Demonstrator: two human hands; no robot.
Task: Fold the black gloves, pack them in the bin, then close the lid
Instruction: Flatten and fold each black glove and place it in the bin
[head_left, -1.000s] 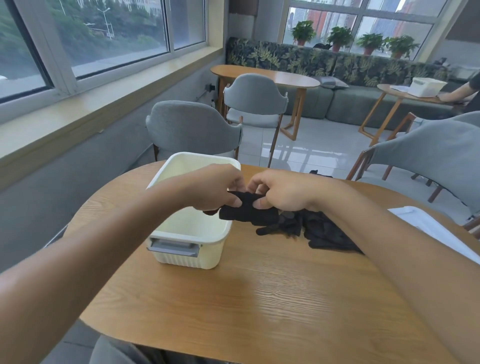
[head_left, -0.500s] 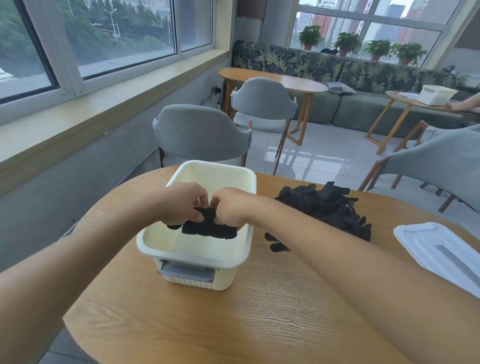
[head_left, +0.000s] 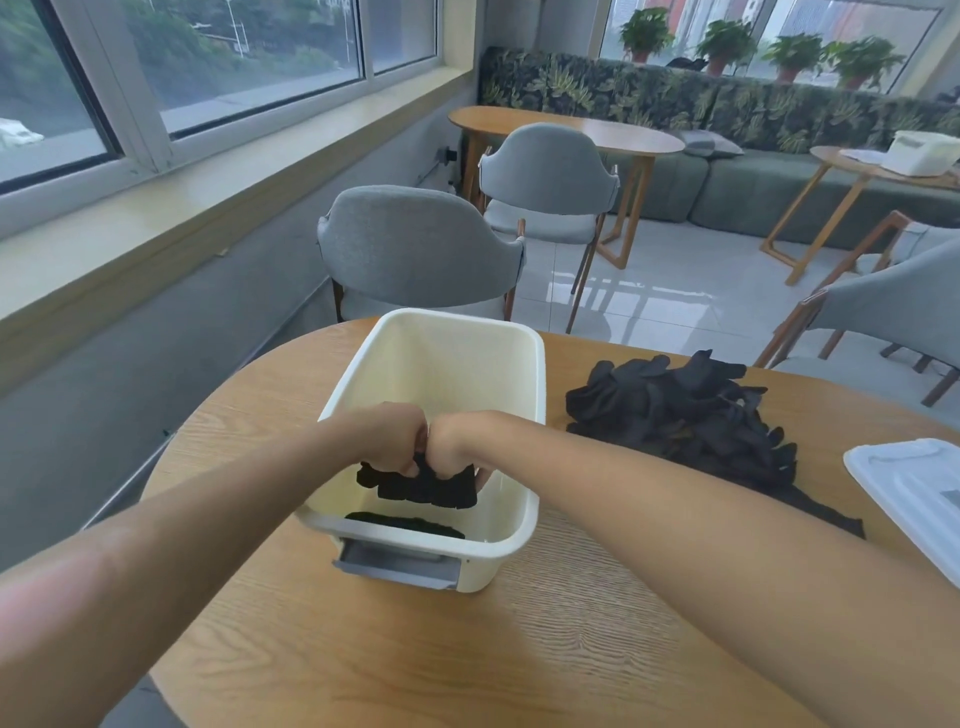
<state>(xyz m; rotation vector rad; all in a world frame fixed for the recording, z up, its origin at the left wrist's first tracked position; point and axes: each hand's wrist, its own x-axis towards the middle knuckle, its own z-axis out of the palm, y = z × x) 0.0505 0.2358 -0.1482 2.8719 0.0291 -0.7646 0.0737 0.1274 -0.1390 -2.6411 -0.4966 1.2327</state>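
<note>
Black knit, folded into a short bundle (head_left: 423, 486), pinched from above by both hands at centre frame: left hand (head_left: 387, 439) and right hand (head_left: 457, 441) knuckle to knuckle, fingers curled down round the top edge of the folded glove. Held inside the cream bin (head_left: 537, 374), below the rim and near its lower wall, long axis running left to right across the frame. Straight beneath the fingers, another dark folded piece (head_left: 405, 524) already on the bin floor, so a short downward release looks like all that is needed; neither hand clearly nearer. Fingertips hidden behind the fabric and the knuckles, so depth of grip hard to judge. Gap between bundle and bin floor not readable from this angle. Unfolded gloves heaped (head_left: 685, 415) at right of the bin on the wooden table (head_left: 519, 649), well apart from the hands. White lid (head_left: 914, 499) at right edge, cut off by the frame, not yet on
</note>
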